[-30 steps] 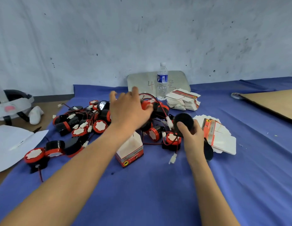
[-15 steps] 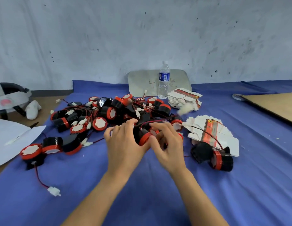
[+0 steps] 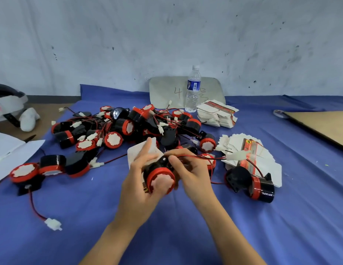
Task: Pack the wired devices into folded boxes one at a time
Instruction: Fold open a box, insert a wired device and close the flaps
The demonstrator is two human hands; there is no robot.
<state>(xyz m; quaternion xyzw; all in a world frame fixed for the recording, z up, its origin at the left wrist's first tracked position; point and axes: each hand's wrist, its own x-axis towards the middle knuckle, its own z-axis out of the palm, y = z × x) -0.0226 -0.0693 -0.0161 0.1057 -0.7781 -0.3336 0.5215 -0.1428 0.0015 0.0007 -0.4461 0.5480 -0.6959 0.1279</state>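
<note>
Both hands have pulled back out of the heap since half a second ago, and one device [image 3: 160, 176] has come up with them. The left hand [image 3: 136, 186] has its fingers curled round the black-and-red body, forefinger straight up against one white box [image 3: 142, 152] held behind it. The right hand [image 3: 191, 173] pinches the device's red-and-black wire [image 3: 188, 156] between thumb and forefinger, and the wire runs out to a white plug [image 3: 237, 155] at three o'clock.

At twelve o'clock from the hands lies the pile of devices [image 3: 138, 123], too tangled to count. Three more devices [image 3: 50, 166] sit at nine o'clock, and one lone device [image 3: 251, 182] at three. There are two lots of flat boxes: a stack [image 3: 216, 116] at one o'clock and a fan [image 3: 251, 150] at two. One water bottle [image 3: 192, 88] stands behind.

It all rests on a table [image 3: 186, 226] under blue cloth, against a scuffed grey wall [image 3: 167, 35]. A grey board [image 3: 167, 90] bears a handwritten "4". The bottle's blue label and the boxes' red strips are unreadable.
</note>
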